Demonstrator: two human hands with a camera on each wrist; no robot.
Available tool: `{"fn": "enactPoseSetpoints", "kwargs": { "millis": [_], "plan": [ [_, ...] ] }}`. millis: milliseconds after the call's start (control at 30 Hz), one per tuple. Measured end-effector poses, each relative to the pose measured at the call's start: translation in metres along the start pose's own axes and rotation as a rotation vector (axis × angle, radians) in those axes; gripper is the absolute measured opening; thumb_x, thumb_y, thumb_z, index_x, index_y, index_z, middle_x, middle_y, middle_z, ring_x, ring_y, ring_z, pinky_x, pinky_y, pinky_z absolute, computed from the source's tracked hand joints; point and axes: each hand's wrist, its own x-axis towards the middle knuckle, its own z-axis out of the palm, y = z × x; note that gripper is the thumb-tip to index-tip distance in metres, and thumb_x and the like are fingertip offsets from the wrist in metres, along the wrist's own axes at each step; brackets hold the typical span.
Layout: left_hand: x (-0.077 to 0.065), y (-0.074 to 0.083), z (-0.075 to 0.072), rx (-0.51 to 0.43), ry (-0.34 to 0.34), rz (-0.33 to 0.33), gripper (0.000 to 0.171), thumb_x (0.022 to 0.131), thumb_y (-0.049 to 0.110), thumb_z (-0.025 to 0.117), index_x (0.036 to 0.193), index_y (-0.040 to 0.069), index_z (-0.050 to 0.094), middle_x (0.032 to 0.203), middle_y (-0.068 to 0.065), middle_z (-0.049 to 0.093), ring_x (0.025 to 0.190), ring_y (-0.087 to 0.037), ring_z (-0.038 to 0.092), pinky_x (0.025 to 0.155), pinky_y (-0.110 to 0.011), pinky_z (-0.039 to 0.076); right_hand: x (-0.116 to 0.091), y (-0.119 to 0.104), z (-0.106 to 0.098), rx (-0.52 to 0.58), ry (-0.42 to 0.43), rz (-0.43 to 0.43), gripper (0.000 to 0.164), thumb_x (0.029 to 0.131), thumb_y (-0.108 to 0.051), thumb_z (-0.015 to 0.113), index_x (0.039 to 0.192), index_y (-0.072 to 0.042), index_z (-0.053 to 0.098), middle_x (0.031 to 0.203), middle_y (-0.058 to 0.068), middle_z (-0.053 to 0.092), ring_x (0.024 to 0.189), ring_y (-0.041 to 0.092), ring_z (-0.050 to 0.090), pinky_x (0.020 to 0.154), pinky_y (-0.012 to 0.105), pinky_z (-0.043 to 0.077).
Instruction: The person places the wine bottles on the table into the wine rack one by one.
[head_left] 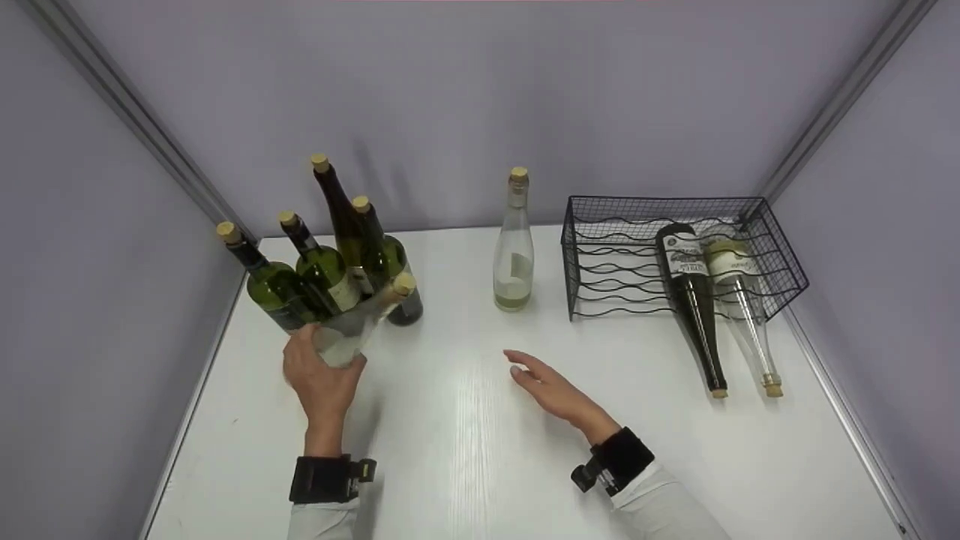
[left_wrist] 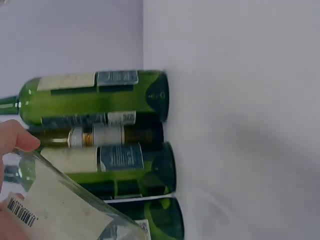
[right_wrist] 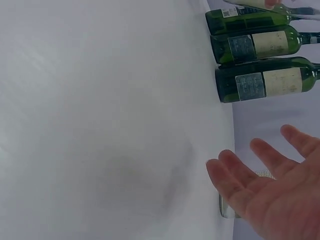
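Note:
My left hand (head_left: pixel 322 379) grips a clear corked glass bottle (head_left: pixel 347 334) low on its body. The bottle leans with its neck up to the right, and its pale barcode label (left_wrist: pixel 62 202) shows in the left wrist view. Right behind it several corked wine bottles stand upright in a cluster, among them a green bottle (head_left: pixel 276 289) at the left end and a dark tall bottle (head_left: pixel 341 214) at the back. My right hand (head_left: pixel 555 394) hovers over the table with fingers extended and nothing in it. Another clear corked bottle (head_left: pixel 514 262) stands upright beyond that hand.
A black wire rack (head_left: pixel 667 199) with wavy rails stands at the back right. On its right side lie a dark bottle (head_left: pixel 699 319) and a clear bottle (head_left: pixel 742 307), corks toward the front. Pale walls enclose the white table (head_left: pixel 450 450) at the back and sides.

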Motion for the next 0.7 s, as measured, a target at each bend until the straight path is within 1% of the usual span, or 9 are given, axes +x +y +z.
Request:
{"fn": "enactPoseSetpoints", "kwargs": {
  "millis": [133,233,367,467,600,700],
  "plan": [
    [-0.005,0.007,0.008,0.062,-0.038,0.157,0.063,0.063,0.005,0.080,0.121,0.004,0.055,0.118,-0.018,0.055,0.114,-0.039,0.046,0.099,-0.057,0.029,0.001,-0.003,-0.006,0.118,-0.014,-0.020,0.057,0.107,-0.044,0.030,0.154,-0.011,0.032,0.154,0.018,0.032,0.138,0.041,0.034,0.108,0.055,0.033],
    [-0.008,0.013,0.013,0.075,-0.070,0.244,0.059,0.064,0.004,0.079,0.118,0.003,0.056,0.116,-0.019,0.055,0.111,-0.041,0.048,0.099,-0.061,0.028,0.000,-0.006,-0.009,0.191,-0.025,-0.042,0.059,0.108,-0.045,0.025,0.154,-0.009,0.029,0.153,0.020,0.033,0.135,0.045,0.037,0.106,0.055,0.036],
    [-0.011,0.022,0.018,0.076,-0.128,0.307,0.061,0.061,0.002,0.080,0.117,0.005,0.058,0.116,-0.017,0.055,0.110,-0.040,0.049,0.100,-0.064,0.027,-0.003,-0.011,-0.014,0.285,-0.044,-0.052,0.063,0.106,-0.050,0.024,0.154,-0.009,0.028,0.152,0.020,0.035,0.133,0.044,0.040,0.104,0.054,0.039],
    [-0.013,0.028,0.023,0.097,-0.169,0.349,0.062,0.058,0.001,0.080,0.116,0.007,0.059,0.116,-0.016,0.056,0.110,-0.040,0.050,0.101,-0.064,0.029,-0.004,-0.014,-0.016,0.369,-0.061,-0.058,0.067,0.105,-0.054,0.023,0.154,-0.008,0.028,0.150,0.020,0.037,0.132,0.044,0.042,0.101,0.053,0.042],
    [-0.015,0.033,0.030,0.146,-0.214,0.398,0.062,0.057,-0.002,0.080,0.115,0.009,0.063,0.117,-0.015,0.058,0.112,-0.039,0.051,0.103,-0.064,0.028,-0.005,-0.020,-0.020,0.513,-0.098,-0.066,0.074,0.103,-0.058,0.021,0.152,-0.004,0.030,0.146,0.021,0.042,0.129,0.048,0.043,0.096,0.055,0.046],
    [-0.018,0.035,0.035,0.187,-0.232,0.433,0.064,0.056,-0.005,0.079,0.116,0.012,0.066,0.118,-0.015,0.059,0.114,-0.038,0.051,0.104,-0.064,0.027,-0.006,-0.022,-0.023,0.602,-0.128,-0.073,0.078,0.102,-0.060,0.023,0.150,0.000,0.034,0.143,0.019,0.047,0.127,0.050,0.046,0.094,0.057,0.047]
  ]
}}
